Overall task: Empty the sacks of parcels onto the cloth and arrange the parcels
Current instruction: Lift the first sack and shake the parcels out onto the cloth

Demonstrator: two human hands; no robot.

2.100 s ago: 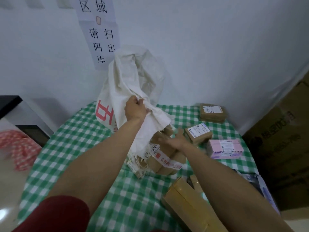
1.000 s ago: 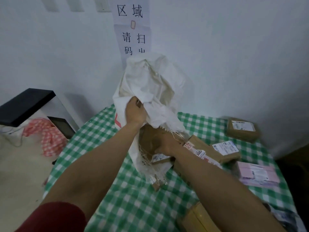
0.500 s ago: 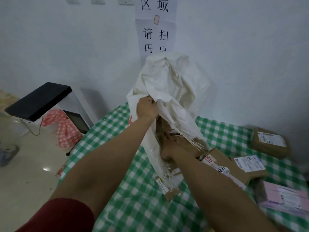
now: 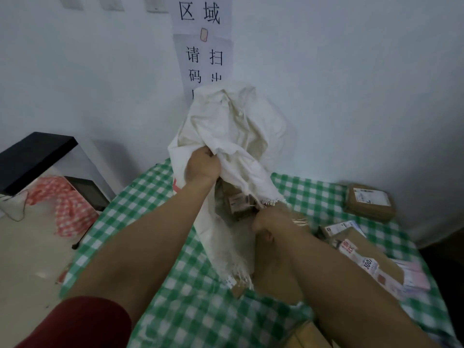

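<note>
A white woven sack [image 4: 233,131] stands against the wall on the green checked cloth [image 4: 155,197]. My left hand [image 4: 200,167] grips a bunch of its fabric and holds its mouth open. Inside the opening sits a brown parcel [image 4: 238,202]. My right hand [image 4: 271,222] is at the frayed lower edge of the mouth, fingers closed on it. Beside my right forearm lies a long taped brown box [image 4: 364,249], with a pink parcel [image 4: 411,275] beyond it. A flat brown parcel [image 4: 369,202] rests near the wall at the right.
A black-topped white table [image 4: 32,156] stands at the left over a red checked cloth [image 4: 67,207] on the floor. A paper sign [image 4: 203,46] hangs on the wall behind the sack. A yellow-brown box [image 4: 308,335] pokes in at the bottom edge.
The view has swung left. My left hand has kept its grip on the sack. My right hand moved from the taped box on the cloth up to the sack's mouth.
</note>
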